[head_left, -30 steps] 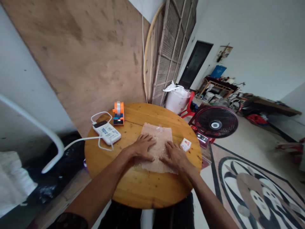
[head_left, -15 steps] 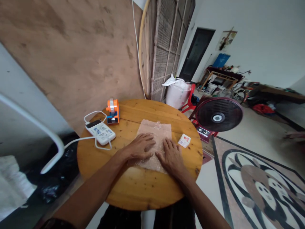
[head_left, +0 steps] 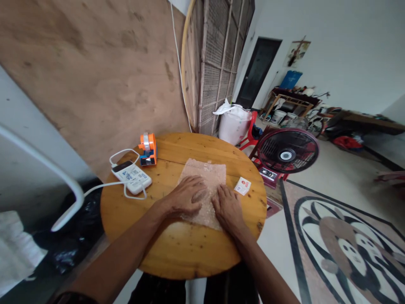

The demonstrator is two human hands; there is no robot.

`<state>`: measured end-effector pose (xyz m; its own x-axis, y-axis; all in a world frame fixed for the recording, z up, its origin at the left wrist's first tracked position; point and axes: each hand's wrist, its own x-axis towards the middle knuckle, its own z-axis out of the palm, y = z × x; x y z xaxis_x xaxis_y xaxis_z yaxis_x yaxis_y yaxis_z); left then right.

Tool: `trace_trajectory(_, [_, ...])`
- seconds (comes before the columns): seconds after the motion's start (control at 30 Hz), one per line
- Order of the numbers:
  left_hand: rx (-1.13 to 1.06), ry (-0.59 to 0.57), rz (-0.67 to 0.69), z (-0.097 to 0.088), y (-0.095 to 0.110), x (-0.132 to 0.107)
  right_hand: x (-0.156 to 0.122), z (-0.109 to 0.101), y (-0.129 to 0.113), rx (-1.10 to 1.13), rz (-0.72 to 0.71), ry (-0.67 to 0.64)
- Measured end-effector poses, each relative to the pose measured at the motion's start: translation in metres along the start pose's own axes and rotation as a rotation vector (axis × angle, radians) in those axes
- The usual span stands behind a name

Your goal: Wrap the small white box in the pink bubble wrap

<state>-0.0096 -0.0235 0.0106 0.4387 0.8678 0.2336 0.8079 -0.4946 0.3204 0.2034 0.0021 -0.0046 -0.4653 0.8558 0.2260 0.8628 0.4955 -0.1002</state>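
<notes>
A sheet of bubble wrap (head_left: 209,173) lies flat on the round wooden table (head_left: 186,257) in front of me. Over its left part rests my left hand (head_left: 187,196), open, with fingers spread and the thumb apart. My right hand (head_left: 228,209) presses on the right edge of the sheet, palm down. Its fingers are stretched forward and lie close together, the thumb drawn in beside them. Just beyond the right hand stands a small white box (head_left: 242,185) with a red mark. Parts of the sheet under both hands are hidden.
An orange and blue tape dispenser (head_left: 148,149) stands at the table's back left. Nearer is a white power bank (head_left: 134,178) with cables. A fan (head_left: 287,154) stands right of the table, and a white sack (head_left: 233,124) behind it.
My right thumb has drawn in closer to the fingers, and the right hand is more bunched. The left hand stays on the sheet with little change. The view has shifted slightly.
</notes>
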Motion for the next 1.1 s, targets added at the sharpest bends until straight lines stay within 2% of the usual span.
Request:
trace_trajectory(0.2, [-0.014,-0.123,-0.020,0.005,-0.007,-0.001,0.001,0.001,-0.001,-0.003,0.011,0.006])
trace_trajectory(0.6, [0.007,-0.155,-0.027,0.003,-0.010,-0.001,0.000,0.000,0.002,0.041,0.012,0.045])
trace_trajectory(0.83, [0.005,-0.036,0.055,0.003,0.011,0.001,0.001,0.001,0.004,0.021,0.013,0.017])
trace_trajectory(0.97, [-0.037,-0.083,0.145,0.011,0.027,0.002,0.002,0.002,0.006,0.008,0.028,-0.005])
trace_trajectory(1.1, [-0.046,-0.121,0.143,0.016,0.031,0.001,0.003,0.002,0.006,0.002,0.032,-0.012])
